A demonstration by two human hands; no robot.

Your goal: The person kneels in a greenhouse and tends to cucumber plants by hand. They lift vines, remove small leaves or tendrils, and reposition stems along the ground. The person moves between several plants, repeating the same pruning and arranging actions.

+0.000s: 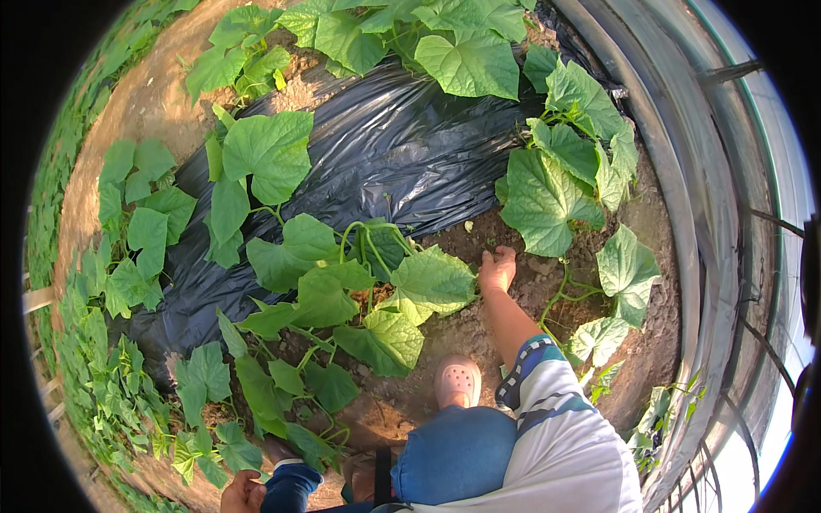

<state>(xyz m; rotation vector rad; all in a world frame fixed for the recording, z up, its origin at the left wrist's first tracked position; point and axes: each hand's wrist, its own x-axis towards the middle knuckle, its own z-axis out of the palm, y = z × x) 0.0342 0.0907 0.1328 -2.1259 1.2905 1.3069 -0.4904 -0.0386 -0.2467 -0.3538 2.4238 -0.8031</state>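
Observation:
My right hand [498, 270] reaches down to the bare brown soil [471, 333], between two cucumber plants. Its fingers are bent at the ground, and whatever may be in them is hidden. Broad leaves of one plant [433, 282] lie just left of this hand, and a larger leaf [551, 199] hangs above and right of it. A sheet of black plastic mulch film [410, 154] ends a little beyond the fingers. At the bottom left edge, my left hand [242, 492] is partly cut off, with curled fingers near low leaves [237, 449]. Its grip cannot be made out.
My bent knee in blue jeans [452, 455] and a pink clog [458, 379] are below. A dark shoe [280, 449] stands among leaves. Greenhouse plastic sheeting [725, 192] with rods curves along the right. A dirt path [141, 109] and more plants [70, 160] lie left.

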